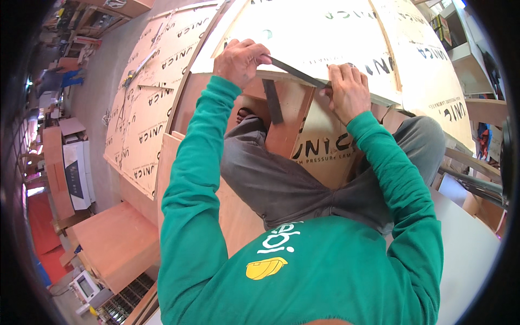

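Observation:
Between my two hands a narrow dark strip (295, 71) is stretched along the near edge of a bright, pale-covered panel (319, 30). My left hand (242, 60) pinches its left end, fingers closed. At the other end, my right hand (348, 89) is closed on the strip, with the thumb beneath and the knuckles up. What the strip is made of cannot be made out. Below the edge, a second dark strip (273, 102) slants down in front of reddish-brown boards.
My bent legs (281, 179) are under the panel's near edge. Another printed-paper-covered panel (146, 103) lies to the left, with tools on it. Brown boards (116, 244) are stacked at lower left. A person (54, 79) is in the far left background.

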`<action>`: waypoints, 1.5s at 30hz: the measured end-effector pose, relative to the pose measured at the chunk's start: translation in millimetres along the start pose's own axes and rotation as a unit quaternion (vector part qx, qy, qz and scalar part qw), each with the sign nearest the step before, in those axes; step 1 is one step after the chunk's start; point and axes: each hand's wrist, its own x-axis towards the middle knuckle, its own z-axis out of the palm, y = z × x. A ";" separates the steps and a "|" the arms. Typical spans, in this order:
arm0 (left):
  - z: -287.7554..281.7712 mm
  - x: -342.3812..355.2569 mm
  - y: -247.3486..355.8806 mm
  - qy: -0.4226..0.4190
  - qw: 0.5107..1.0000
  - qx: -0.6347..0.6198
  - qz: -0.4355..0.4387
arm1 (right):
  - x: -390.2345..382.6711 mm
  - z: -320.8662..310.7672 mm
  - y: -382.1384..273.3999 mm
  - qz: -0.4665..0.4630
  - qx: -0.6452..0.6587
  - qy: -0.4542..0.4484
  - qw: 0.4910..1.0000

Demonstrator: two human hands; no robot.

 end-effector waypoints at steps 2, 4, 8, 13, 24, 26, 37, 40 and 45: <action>3.5 -2.4 -3.1 0.002 1.000 -0.020 -0.004 | 2.5 -2.1 0.4 0.005 -0.002 -0.015 1.000; -2.3 3.2 -2.3 0.000 0.999 -0.039 -0.001 | 4.1 -2.8 1.8 0.002 0.007 -0.012 1.000; -13.8 12.5 -4.1 0.000 0.997 -0.082 0.003 | 9.1 4.9 -6.6 -0.003 0.006 0.025 1.000; -10.5 30.2 -22.2 0.027 0.986 -0.130 0.097 | 8.5 10.1 -15.2 -0.016 0.052 0.059 0.997; -9.1 2.5 -17.6 0.067 0.995 -0.054 0.043 | 13.4 6.9 -25.0 0.006 -0.027 0.005 1.000; -5.9 2.5 -15.1 0.068 0.995 -0.071 0.021 | 13.8 4.4 -24.6 0.014 -0.023 -0.016 1.000; -2.3 -19.6 -28.9 0.019 0.999 -0.047 -0.016 | 11.0 4.7 -23.8 0.023 -0.003 0.000 1.000; -8.8 -16.5 -28.1 0.028 0.997 -0.078 -0.003 | 10.7 2.6 -27.4 0.018 -0.002 -0.002 1.000; -33.4 17.5 -15.3 0.004 0.996 -0.075 0.043 | 16.7 12.2 -34.4 -0.003 -0.004 0.047 0.999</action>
